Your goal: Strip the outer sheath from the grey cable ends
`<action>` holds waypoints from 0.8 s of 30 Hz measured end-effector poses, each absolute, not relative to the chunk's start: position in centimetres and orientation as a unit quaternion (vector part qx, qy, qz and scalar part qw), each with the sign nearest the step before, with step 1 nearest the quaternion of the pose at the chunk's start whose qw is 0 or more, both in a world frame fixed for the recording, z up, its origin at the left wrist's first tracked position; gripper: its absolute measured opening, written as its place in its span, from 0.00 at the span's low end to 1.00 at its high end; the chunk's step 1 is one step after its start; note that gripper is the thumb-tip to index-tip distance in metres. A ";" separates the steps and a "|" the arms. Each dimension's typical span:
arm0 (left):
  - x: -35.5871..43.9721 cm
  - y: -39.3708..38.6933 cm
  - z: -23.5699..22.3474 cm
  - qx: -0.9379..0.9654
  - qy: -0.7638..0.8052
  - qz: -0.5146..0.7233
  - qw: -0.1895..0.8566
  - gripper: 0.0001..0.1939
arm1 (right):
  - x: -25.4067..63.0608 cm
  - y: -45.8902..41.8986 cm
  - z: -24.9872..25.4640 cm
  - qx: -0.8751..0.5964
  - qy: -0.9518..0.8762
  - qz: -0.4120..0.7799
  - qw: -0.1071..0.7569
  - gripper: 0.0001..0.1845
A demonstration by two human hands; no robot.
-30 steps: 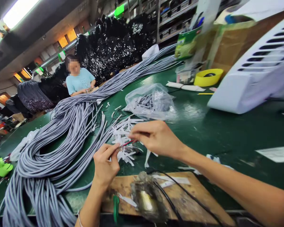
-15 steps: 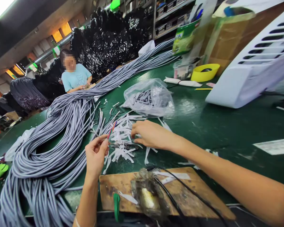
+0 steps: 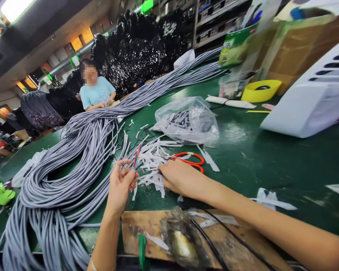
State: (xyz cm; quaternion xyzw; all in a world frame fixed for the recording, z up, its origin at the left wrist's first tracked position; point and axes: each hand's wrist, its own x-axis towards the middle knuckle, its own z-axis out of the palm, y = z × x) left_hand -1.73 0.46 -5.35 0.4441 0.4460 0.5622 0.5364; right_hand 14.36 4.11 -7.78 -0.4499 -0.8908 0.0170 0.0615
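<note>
Left hand: left hand (image 3: 123, 183) is closed in a pinch on the cable end (image 3: 136, 159), whose red and dark inner wires stick up at 12 o'clock of the fingers.
Right hand: right hand (image 3: 178, 177) lies palm down on the white strips (image 3: 152, 162); whether it grips anything cannot be told.
Scissors: orange scissors (image 3: 190, 160) lie just at 1 o'clock of the right hand.
Cables: grey cable bundle (image 3: 73, 165) sweeps from 7 to 1 o'clock across the green table (image 3: 257, 154).
Bag: plastic bag (image 3: 188, 120) sits at 12 o'clock of the scissors.

Both forearms bare, no sleeves in view, no gloves. Left hand (image 3: 121, 186): no rings seen; thin pale band at wrist, near 6 o'clock edge. Right hand (image 3: 180, 177): bare, no watch/jewellery seen.
</note>
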 end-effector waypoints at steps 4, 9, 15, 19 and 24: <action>-1.8 0.4 -5.1 0.412 0.426 0.564 0.575 0.22 | 14.9 4.1 -6.9 -0.488 -0.872 0.005 0.028 0.12; -2.0 0.1 -4.8 0.407 0.398 0.565 0.597 0.21 | 16.1 4.5 -6.1 -0.526 -0.841 -0.049 0.119 0.11; -2.2 0.1 -5.4 0.461 0.336 0.615 0.544 0.10 | 15.5 4.2 -6.1 -0.426 -0.838 0.128 0.316 0.14; -2.5 0.0 -6.0 0.581 0.282 0.634 0.424 0.13 | 14.1 2.7 -6.0 -0.343 -0.833 0.233 0.366 0.16; -2.5 -0.6 -6.3 0.707 0.305 0.568 0.290 0.15 | 13.8 1.7 -6.1 -0.299 -0.852 0.199 0.382 0.24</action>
